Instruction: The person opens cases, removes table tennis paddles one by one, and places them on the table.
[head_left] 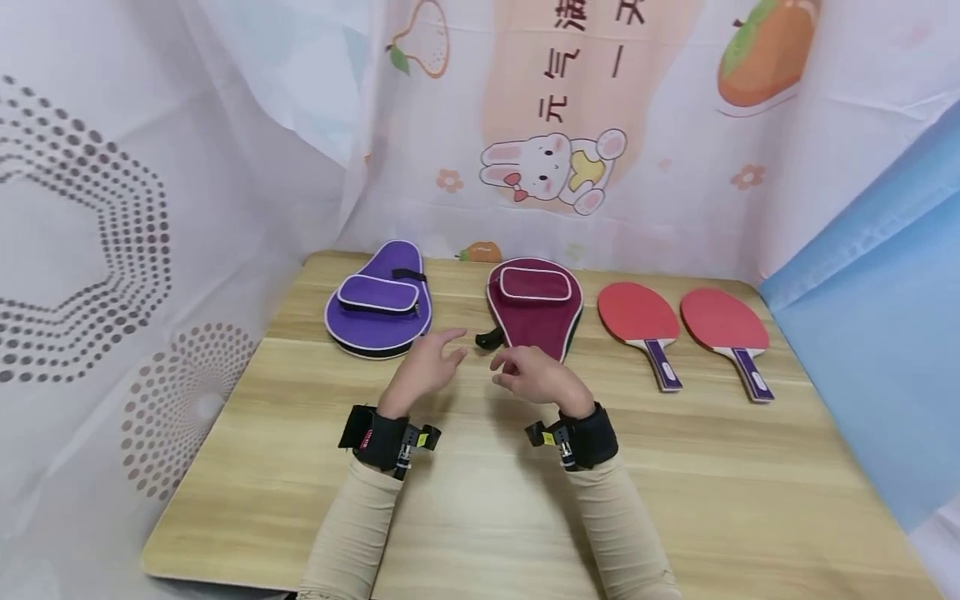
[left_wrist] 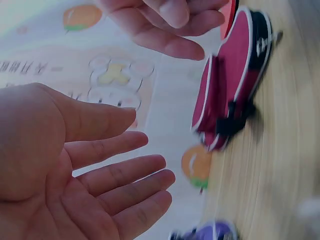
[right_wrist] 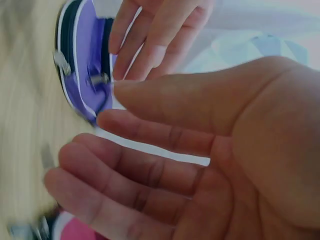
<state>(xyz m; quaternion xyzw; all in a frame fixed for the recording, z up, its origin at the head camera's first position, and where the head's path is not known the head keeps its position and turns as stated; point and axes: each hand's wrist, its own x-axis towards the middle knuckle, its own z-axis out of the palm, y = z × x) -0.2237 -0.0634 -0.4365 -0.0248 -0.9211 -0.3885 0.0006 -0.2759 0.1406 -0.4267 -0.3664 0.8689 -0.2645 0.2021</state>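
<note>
My 2 hands hang over the table (head_left: 465, 533), and neither holds anything. My left hand (head_left: 424, 371) has its fingers extended and the thumb standing apart; my right hand (head_left: 537, 375) has its fingers loosely bent, with nothing between them.

The maroon case (head_left: 534, 321) lies flat, straight ahead of my right hand, which is the nearer of the 2 and covers part of its narrow end in the head view. I can't tell how high my fingertips sit above it. Its long axis runs away from me, narrow end my way, broad end far, so I judge that any grasp from here meets the narrow end first. Its black strap (head_left: 490, 338) sticks out on the left, between my hands.

The purple case (head_left: 371, 331) lies the other way round, broad end towards me, just beyond my left hand.
</note>
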